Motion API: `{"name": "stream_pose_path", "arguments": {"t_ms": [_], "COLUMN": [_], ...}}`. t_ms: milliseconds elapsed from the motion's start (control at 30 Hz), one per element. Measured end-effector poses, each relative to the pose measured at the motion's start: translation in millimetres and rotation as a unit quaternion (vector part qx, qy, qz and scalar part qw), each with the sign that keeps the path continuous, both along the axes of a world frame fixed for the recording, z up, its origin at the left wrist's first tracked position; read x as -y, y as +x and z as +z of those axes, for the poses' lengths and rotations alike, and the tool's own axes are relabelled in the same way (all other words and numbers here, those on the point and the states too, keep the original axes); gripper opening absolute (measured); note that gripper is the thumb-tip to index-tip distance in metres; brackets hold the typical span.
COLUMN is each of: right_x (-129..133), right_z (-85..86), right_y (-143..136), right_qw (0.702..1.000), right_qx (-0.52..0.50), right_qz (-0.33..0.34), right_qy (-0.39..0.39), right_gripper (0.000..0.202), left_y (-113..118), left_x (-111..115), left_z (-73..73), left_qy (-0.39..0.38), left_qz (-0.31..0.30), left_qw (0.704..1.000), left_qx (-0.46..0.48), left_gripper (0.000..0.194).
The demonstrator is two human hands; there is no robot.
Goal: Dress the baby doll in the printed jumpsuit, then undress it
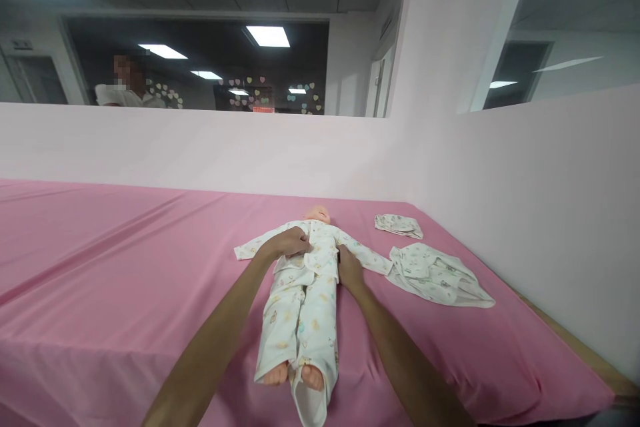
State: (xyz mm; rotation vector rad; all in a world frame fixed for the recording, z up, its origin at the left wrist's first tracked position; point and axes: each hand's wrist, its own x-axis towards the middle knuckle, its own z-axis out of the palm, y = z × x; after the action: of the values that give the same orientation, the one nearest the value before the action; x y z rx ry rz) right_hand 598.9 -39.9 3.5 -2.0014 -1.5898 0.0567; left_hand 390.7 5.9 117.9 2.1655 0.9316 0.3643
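A baby doll lies on its back on the pink sheet, head toward the wall, arms spread, feet toward me. It wears a white printed top and matching trousers; both feet show at the leg ends. My left hand rests on the left part of the top, its fingers curled in at the front; any cloth between them is too small to make out. At the right side of the doll's waist, my right hand touches the top's edge, its fingertips mostly hidden.
A folded printed cloth and a larger crumpled printed garment lie to the right on the pink sheet. White walls stand behind and at the right. A person shows in the back window.
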Motion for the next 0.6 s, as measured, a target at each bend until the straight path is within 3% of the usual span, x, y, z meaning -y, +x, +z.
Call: {"name": "stream_pose_path", "arguments": {"t_ms": [167, 367, 600], "right_x": [0, -1, -3], "right_z": [-0.6, -1.9, -3.8], "right_y": [0, 1, 2], "right_qw": [1.000, 1.000, 1.000], "right_qx": [0.003, 0.005, 0.009], "right_qz": [-0.001, -0.003, -0.004], "right_qy": [0.004, 0.004, 0.000], "right_gripper": [0.026, 0.023, 0.024], "left_y": [7, 25, 42], "left_x": [1, 12, 31], "left_z": [-1.0, 2.6, -3.4], "left_qy": [0.043, 0.257, 0.302], "left_qz": [0.065, 0.139, 0.159], "left_qw": [0.996, 0.935, 0.911], "left_qx": [-0.052, -0.200, -0.231], "left_gripper": [0.029, 0.007, 0.026]}}
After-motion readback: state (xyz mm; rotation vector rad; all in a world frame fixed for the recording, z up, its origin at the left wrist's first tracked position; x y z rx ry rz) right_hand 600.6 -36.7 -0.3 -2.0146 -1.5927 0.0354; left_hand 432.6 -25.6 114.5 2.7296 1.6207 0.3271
